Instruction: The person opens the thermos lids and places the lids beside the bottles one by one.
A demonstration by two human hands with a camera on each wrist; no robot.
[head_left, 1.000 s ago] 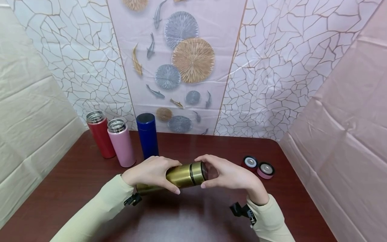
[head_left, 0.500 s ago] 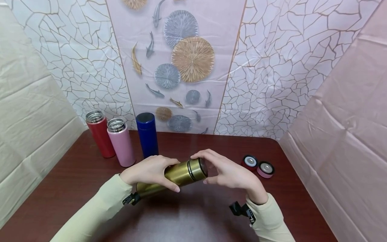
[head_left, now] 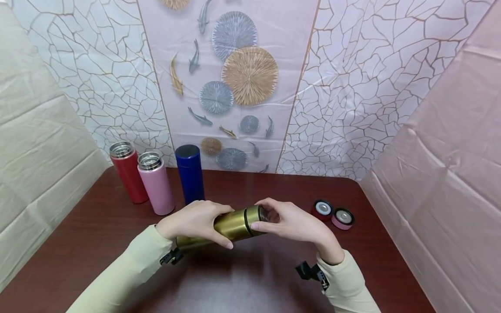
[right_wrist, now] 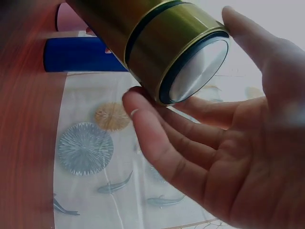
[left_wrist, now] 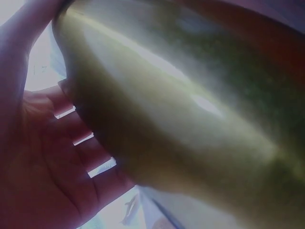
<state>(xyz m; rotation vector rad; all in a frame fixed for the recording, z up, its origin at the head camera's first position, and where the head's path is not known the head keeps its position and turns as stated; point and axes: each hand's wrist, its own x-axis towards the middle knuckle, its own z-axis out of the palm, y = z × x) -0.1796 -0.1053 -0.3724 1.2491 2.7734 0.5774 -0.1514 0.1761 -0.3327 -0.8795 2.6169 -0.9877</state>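
A gold thermos bottle point(head_left: 231, 226) lies tilted above the table in the head view, its capped end up and to the right. My left hand point(head_left: 197, 221) grips its body, thumb along the near side; the left wrist view shows the gold body point(left_wrist: 157, 109) filling most of the picture, fingers behind it. My right hand point(head_left: 295, 221) holds the gold cap point(head_left: 255, 214) between thumb and fingers. In the right wrist view the cap's round silver top point(right_wrist: 200, 69) faces the palm, and a dark ring separates the cap from the body.
An uncapped red bottle point(head_left: 129, 178), an uncapped pink bottle point(head_left: 157, 187) and a capped blue bottle point(head_left: 190, 176) stand at the back left of the brown table point(head_left: 242, 282). Beyond my right hand lie a red cap point(head_left: 323, 208) and a pink cap point(head_left: 342, 218), undersides up. Cloth walls enclose the table.
Half a second ago my right thumb was off the cap; now it presses on the cap's near side, with the fingers round the far side. My left hand keeps its grip.
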